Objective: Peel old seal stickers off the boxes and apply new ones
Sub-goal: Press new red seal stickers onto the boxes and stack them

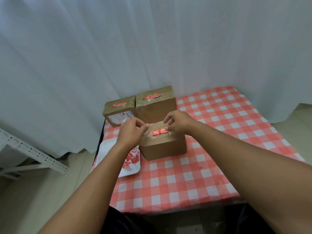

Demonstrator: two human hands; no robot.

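**Both hands working at the seal on the near box**

Surface: a table (211, 166) lying under both forearms, covered in a red-and-white checked cloth, slightly wrinkled. A pale, softly folded curtain (152, 48) is hanging beyond the hands as the backdrop. Off past the left forearm, a white perforated metal frame (33, 152) is standing on a pale floor.

Count: three cardboard boxes, one tray, two hands.

The near box (164, 146), brown, blocky, its top glossy with clear tape, is sitting directly under both hands. A red seal sticker (160, 131), rectangular with white print, is lying across its top between the hands. The right hand (179, 122) is pinching at the sticker's right end, fingertips curled together. The left hand (130, 132) is resting at the box's left top edge with fingers bunched; what it is pinching I cannot tell.

Beyond the hands, two more boxes are standing side by side, touching: the far left box (118, 110), carrying a white printed label on its front, and the taller far right box (156, 105). Each is wearing a red sticker on top.

Beneath the left wrist, a white rectangular tray (108, 149) is holding a loose heap of crumpled red sticker scraps (133, 157).
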